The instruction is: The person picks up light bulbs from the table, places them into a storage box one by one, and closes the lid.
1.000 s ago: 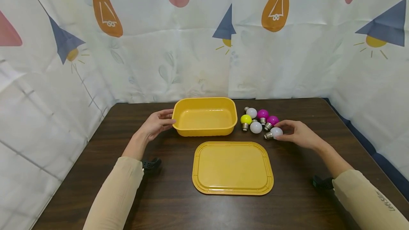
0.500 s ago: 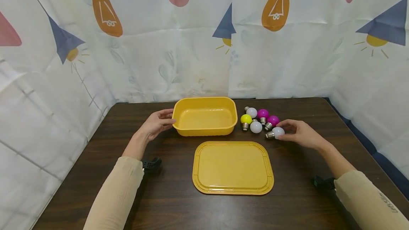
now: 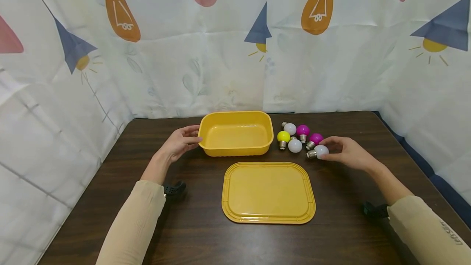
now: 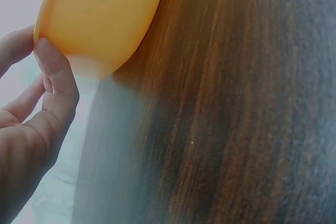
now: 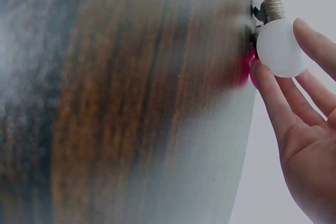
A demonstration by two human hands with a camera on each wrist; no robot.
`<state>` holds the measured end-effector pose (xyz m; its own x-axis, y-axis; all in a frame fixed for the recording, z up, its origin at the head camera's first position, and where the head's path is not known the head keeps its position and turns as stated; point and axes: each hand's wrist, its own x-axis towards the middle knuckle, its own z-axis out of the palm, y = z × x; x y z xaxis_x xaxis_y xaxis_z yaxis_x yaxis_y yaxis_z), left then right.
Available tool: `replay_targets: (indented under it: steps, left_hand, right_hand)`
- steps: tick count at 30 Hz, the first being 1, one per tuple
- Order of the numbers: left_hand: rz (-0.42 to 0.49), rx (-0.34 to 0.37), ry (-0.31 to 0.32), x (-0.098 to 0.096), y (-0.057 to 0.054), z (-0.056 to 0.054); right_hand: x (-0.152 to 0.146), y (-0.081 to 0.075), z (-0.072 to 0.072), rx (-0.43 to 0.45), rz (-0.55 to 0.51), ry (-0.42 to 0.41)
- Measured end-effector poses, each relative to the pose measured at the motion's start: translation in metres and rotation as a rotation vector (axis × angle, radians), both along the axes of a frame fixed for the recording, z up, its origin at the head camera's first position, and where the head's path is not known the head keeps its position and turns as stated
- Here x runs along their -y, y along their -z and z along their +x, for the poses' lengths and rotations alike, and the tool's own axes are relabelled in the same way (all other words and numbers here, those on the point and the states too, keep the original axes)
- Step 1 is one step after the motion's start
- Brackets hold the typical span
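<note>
My left hand (image 3: 179, 144) pinches the left rim of a yellow plastic container (image 3: 235, 151), thumb on the near side. In the left wrist view the thumb and a finger grip the container's wall (image 4: 100, 24). My right hand (image 3: 347, 153) holds a white light bulb (image 3: 321, 151) by its round end between thumb and fingers, its screw base pointing left. In the right wrist view that bulb (image 5: 281, 51) sits between thumb and index finger. A magenta bulb (image 3: 316, 138) lies right behind it, close to the index fingertip.
Left of the held bulb lie a yellow bulb (image 3: 283, 136), another magenta bulb (image 3: 303, 130) and two white bulbs, one in front (image 3: 295, 146). A flat yellow rectangular lid or tray (image 3: 268, 193) lies in front of the container on the dark wooden table (image 3: 198, 232).
My right hand and the white bulb have shifted slightly right. The magenta bulb beside it has moved a little right too. My left hand stays at the container.
</note>
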<state>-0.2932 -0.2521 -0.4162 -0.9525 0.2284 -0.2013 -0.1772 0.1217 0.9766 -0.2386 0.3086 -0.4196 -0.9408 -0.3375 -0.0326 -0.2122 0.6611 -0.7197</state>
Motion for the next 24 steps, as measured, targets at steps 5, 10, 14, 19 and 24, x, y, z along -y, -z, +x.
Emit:
replay_targets:
  steps: [5, 10, 14, 19, 24]
  left_hand:
    - [-0.002, 0.000, 0.002, -0.001, 0.000, 0.000]
    - [0.002, 0.000, 0.003, -0.001, -0.001, 0.001]
    - [0.001, -0.003, 0.006, -0.001, -0.002, 0.002]
    - [0.007, -0.002, 0.008, -0.003, -0.002, 0.003]
    - [0.008, -0.007, 0.006, -0.006, -0.002, 0.003]
  right_hand:
    - [0.000, -0.002, 0.002, 0.008, 0.004, 0.005]
    - [0.002, -0.005, 0.002, 0.004, 0.007, 0.016]
    - [0.003, -0.009, 0.001, 0.003, 0.002, 0.023]
    - [0.005, -0.016, 0.000, 0.001, -0.008, 0.026]
    - [0.008, -0.022, -0.002, -0.011, -0.018, 0.021]
